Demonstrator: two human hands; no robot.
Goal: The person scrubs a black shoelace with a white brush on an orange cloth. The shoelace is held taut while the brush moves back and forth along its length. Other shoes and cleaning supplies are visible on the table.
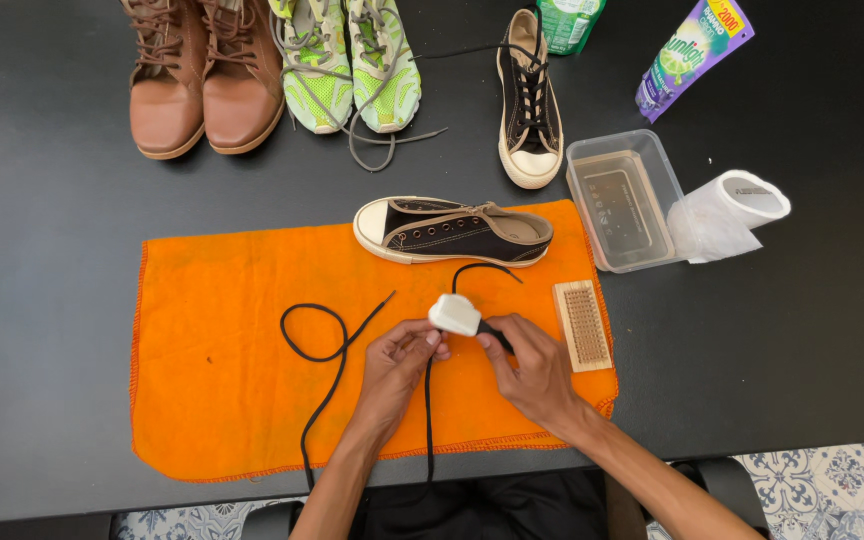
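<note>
My left hand (pixel 397 352) and right hand (pixel 530 368) meet over the orange cloth (pixel 222 390) at about six o'clock on the bench (pixel 42 300). Both grips are closed on the black shoelace (pixel 330 345): the left pinches it just below a white block (pixel 454 315), seemingly soap or an eraser, which rests on my fingertips; the right pinches the lace at the block's three o'clock side. The lace loops away toward nine o'clock and hangs off the bench edge toward me. The laceless black sneaker (pixel 457 231) lies on its side at twelve o'clock, the wooden brush (pixel 583 325) at three, the clear tub (pixel 625 200) and paper roll (pixel 737 205) near two. As I judge it, the block sits loosely, so a hard pull could knock it off; the dangling end could drag the lace to the floor.
</note>
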